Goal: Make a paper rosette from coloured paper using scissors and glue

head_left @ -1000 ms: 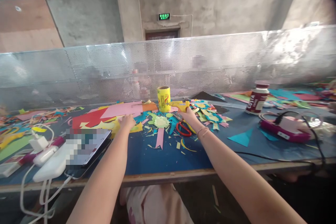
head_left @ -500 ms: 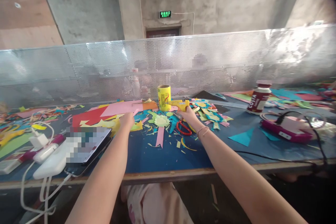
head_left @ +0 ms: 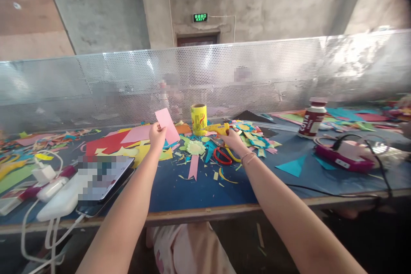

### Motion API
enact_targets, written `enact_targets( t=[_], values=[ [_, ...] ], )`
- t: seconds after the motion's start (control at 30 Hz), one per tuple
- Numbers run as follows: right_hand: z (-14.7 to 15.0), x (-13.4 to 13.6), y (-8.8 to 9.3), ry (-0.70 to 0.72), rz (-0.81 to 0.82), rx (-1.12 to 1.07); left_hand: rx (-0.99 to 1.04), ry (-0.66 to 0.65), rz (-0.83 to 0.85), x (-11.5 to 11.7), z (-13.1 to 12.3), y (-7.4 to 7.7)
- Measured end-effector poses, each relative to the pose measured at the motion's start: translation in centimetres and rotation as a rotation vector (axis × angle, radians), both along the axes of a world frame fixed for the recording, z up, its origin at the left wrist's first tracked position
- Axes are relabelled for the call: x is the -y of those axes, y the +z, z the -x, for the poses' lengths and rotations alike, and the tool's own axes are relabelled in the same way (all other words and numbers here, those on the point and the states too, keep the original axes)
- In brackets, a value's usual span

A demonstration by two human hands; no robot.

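Left hand (head_left: 157,138) Holds Up a Pink Paper (head_left: 168,126), Right hand (head_left: 232,139) Grasps a Yellow Tool (head_left: 220,129)

The person sits at a blue table (head_left: 205,192), with both arms stretched forward. In the left hand there is the pink paper, pinched between the thumb and the other fingers. The paper stands tilted above the colourful scraps; whether its lower corner touches them, I cannot tell.

The fingers of the right hand are closed around the yellow tool, which looks like a glue gun. Its narrow end points to the left, toward a yellow roll (head_left: 199,120) that stands upright. I cannot tell if the two are touching.

Between the hands, and nearer to the person, lies a pale green rosette (head_left: 195,148). A pink strip (head_left: 194,166) with a notched end comes out below it. Just to the right of the rosette I see scissors (head_left: 222,157) with red handles, and small paper cuttings are scattered around.

On the left side of the table lie a red sheet (head_left: 104,143), a phone (head_left: 117,175) and a white power bank (head_left: 58,207). On the right side there are a blue paper triangle (head_left: 292,166), a dark red and white bottle (head_left: 312,118) standing upright, and a purple device (head_left: 343,159) with cables. Behind everything runs a perforated metal screen (head_left: 272,75).
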State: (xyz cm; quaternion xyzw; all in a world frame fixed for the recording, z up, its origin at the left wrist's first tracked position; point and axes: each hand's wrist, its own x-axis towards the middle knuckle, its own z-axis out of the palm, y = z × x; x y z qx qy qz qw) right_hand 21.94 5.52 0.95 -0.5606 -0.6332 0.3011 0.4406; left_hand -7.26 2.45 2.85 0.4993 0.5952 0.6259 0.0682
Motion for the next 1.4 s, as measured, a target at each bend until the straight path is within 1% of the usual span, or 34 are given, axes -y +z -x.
enact_targets(
  t=[0.07,0.13,0.3,0.4,0.43,0.5,0.67,0.77,0.83,0.9,0.97,1.03,1.07,1.1,1.13,1.17,1.2,1.23,1.3,1.33,1.37,1.4],
  values=[
    [-0.9,-0.3,0.3,-0.049,0.035,0.051,0.067,-0.045,0.012,-0.3,-0.1,-0.3],
    [-1.8,-0.6,0.4,-0.130,0.036,0.103,0.091,-0.059,0.022,-0.6,0.0,-0.6],
    [-3.6,-1.4,0.5,-0.282,-0.042,0.188,0.043,-0.016,0.062,-1.5,0.6,-1.8],
    [-5.7,-1.9,0.5,-0.448,-0.088,0.290,0.036,-0.047,0.067,-2.1,1.0,-2.6],
    [-6.7,-2.1,0.6,-0.497,-0.084,0.335,0.038,-0.048,0.081,-2.2,1.1,-2.8],
    [-9.2,-2.3,0.7,-0.552,-0.058,0.408,0.032,-0.046,0.112,-2.4,1.2,-3.0],
    [-16.4,-1.9,1.4,-0.631,0.053,0.544,-0.028,-0.049,0.131,-2.2,0.6,-3.0],
    [-19.5,-1.5,1.5,-0.649,0.105,0.614,-0.019,-0.087,0.100,-1.9,0.1,-2.9],
    [-20.6,-1.1,1.1,-0.672,0.137,0.649,-0.013,-0.114,0.104,-1.8,-0.1,-2.9],
    [-21.0,-0.8,0.4,-0.716,0.167,0.661,-0.018,-0.111,0.133,-1.8,-0.2,-3.0],
    [-20.8,-0.5,-0.2,-0.770,0.182,0.673,-0.032,-0.083,0.174,-1.8,-0.1,-3.2],
    [-20.0,-0.4,-0.2,-0.787,0.156,0.733,-0.046,-0.058,0.216,-1.9,-0.2,-3.3],
    [-19.3,-0.5,0.0,-0.749,0.124,0.785,-0.046,-0.049,0.233,-1.8,-0.2,-3.3],
    [-18.5,-0.6,0.4,-0.675,0.087,0.839,-0.040,-0.045,0.245,-1.7,-0.3,-3.3],
    [-17.4,-0.8,0.8,-0.564,0.047,0.883,-0.027,-0.046,0.251,-1.6,-0.5,-3.2],
    [-16.1,-0.9,1.3,-0.408,0.024,0.911,-0.008,-0.047,0.255,-1.5,-0.6,-3.2],
    [-14.6,-1.0,1.8,-0.292,0.017,0.915,0.014,-0.053,0.259,-1.3,-0.8,-3.1],
    [-12.9,-0.9,2.2,-0.212,0.014,0.912,0.038,-0.065,0.263,-1.2,-0.9,-3.0],
    [-9.4,-0.2,2.6,-0.049,0.017,0.907,0.081,-0.088,0.287,-0.9,-1.2,-2.8],
    [-7.6,0.4,2.7,0.079,-0.019,0.889,0.093,-0.088,0.297,-0.7,-1.3,-2.8],
    [-6.0,1.1,2.7,0.159,-0.083,0.852,0.098,-0.089,0.309,-0.6,-1.4,-2.8],
    [-4.5,1.9,2.6,0.216,-0.093,0.834,0.095,-0.091,0.320,-0.6,-1.5,-2.8]
  ],
)
